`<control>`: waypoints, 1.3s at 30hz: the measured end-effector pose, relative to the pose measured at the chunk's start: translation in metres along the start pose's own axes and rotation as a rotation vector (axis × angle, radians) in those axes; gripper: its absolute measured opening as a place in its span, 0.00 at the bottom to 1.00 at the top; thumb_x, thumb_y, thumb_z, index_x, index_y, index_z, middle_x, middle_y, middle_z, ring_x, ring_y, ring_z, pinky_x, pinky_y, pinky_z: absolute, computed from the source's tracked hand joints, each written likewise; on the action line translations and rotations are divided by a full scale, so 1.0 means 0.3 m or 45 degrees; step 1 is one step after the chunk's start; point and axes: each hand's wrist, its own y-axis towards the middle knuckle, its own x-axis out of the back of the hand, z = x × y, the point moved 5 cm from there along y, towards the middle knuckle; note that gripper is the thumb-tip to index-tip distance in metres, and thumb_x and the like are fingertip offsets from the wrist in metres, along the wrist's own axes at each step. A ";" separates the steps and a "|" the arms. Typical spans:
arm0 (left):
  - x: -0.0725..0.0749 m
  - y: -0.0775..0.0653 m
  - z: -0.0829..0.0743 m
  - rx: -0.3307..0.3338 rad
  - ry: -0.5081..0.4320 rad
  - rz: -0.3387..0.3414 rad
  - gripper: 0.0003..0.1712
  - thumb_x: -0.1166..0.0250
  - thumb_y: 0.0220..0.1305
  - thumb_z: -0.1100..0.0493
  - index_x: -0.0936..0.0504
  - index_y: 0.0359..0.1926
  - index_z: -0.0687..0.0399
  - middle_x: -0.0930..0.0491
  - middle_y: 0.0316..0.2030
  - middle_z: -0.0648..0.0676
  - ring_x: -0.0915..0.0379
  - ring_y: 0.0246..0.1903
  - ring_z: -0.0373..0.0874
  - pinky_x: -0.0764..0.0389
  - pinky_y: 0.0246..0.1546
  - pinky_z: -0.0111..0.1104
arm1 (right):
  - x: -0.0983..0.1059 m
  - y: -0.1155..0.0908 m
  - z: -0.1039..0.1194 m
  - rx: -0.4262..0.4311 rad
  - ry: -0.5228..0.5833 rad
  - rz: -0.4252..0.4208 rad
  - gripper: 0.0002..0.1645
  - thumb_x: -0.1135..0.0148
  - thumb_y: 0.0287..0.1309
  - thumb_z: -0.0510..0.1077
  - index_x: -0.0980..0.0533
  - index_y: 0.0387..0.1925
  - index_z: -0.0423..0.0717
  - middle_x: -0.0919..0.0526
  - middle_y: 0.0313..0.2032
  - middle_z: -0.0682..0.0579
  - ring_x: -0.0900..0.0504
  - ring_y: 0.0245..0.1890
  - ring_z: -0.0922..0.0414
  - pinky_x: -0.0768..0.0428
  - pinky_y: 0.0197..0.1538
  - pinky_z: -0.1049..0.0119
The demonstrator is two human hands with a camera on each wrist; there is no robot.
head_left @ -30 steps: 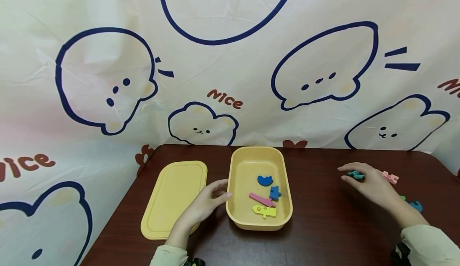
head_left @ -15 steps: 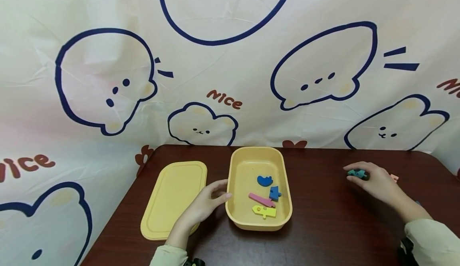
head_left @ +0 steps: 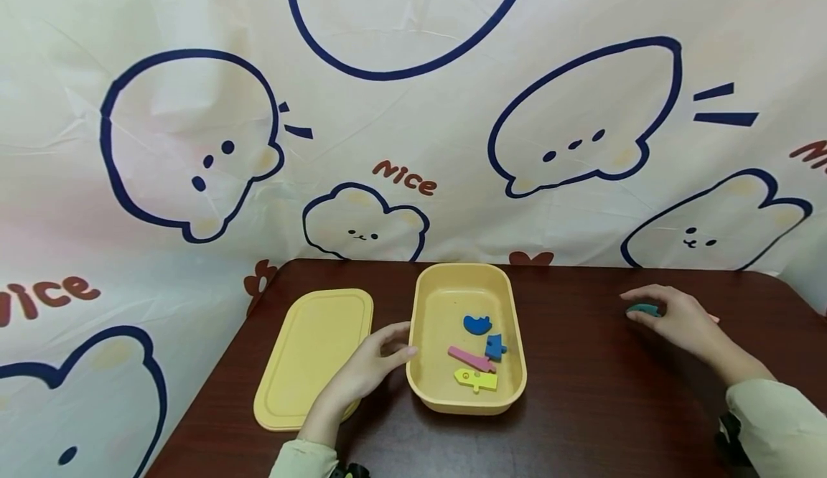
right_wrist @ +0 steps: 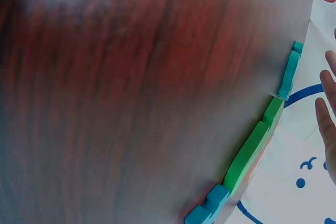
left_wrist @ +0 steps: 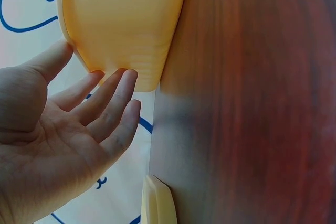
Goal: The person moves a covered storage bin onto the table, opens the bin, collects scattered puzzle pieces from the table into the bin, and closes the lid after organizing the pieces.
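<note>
Dark reddish table (head_left: 581,406); teal piece (right_wrist: 290,75) (flat-sided, nubbed at one end).

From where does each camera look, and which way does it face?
Head: on the head, facing forward and down over the table; left grip, right grip, sleeves show.
Left wrist: worn there, facing the box; left grip shows.
Right wrist: worn there, facing puzzle pieces; right grip partly shows, at the edge.
Head and left wrist share the box.
</note>
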 end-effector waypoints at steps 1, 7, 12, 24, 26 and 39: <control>0.000 0.001 0.000 0.002 0.002 0.000 0.28 0.38 0.71 0.60 0.31 0.67 0.67 0.27 0.61 0.67 0.26 0.56 0.57 0.24 0.54 0.47 | 0.000 0.001 -0.002 -0.001 -0.002 0.004 0.21 0.30 0.59 0.42 0.20 0.54 0.43 0.21 0.53 0.37 0.26 0.38 0.47 0.34 0.41 0.34; 0.000 -0.002 -0.004 0.000 -0.006 -0.002 0.28 0.38 0.70 0.60 0.31 0.67 0.68 0.27 0.61 0.67 0.26 0.56 0.58 0.25 0.54 0.48 | -0.001 0.005 -0.021 -0.042 0.044 0.041 0.24 0.30 0.60 0.46 0.21 0.55 0.41 0.24 0.56 0.32 0.27 0.49 0.37 0.43 0.44 0.17; 0.000 -0.005 -0.002 -0.005 0.002 0.001 0.28 0.37 0.70 0.60 0.30 0.66 0.68 0.27 0.61 0.67 0.26 0.56 0.58 0.25 0.54 0.49 | -0.002 0.004 -0.043 -0.071 0.036 0.066 0.26 0.31 0.60 0.48 0.22 0.57 0.41 0.27 0.59 0.30 0.31 0.56 0.33 0.39 0.48 0.21; 0.000 -0.008 -0.003 -0.040 -0.024 0.015 0.28 0.38 0.71 0.61 0.31 0.66 0.69 0.26 0.60 0.68 0.26 0.56 0.59 0.24 0.54 0.48 | -0.006 0.007 -0.075 -0.075 0.076 0.115 0.28 0.31 0.61 0.48 0.23 0.57 0.36 0.28 0.59 0.27 0.32 0.58 0.32 0.32 0.53 0.33; -0.001 -0.009 -0.005 -0.042 -0.029 0.017 0.28 0.38 0.71 0.61 0.32 0.67 0.70 0.27 0.60 0.68 0.26 0.56 0.59 0.24 0.54 0.48 | -0.006 0.008 -0.078 -0.074 0.067 0.118 0.28 0.31 0.61 0.48 0.24 0.57 0.35 0.28 0.59 0.27 0.33 0.58 0.31 0.32 0.53 0.33; -0.001 -0.006 -0.004 -0.033 -0.012 0.011 0.28 0.38 0.71 0.61 0.31 0.67 0.69 0.27 0.61 0.68 0.26 0.56 0.58 0.25 0.55 0.49 | -0.008 0.001 -0.092 -0.087 0.080 0.145 0.31 0.30 0.60 0.48 0.25 0.59 0.34 0.29 0.59 0.27 0.29 0.54 0.34 0.29 0.51 0.38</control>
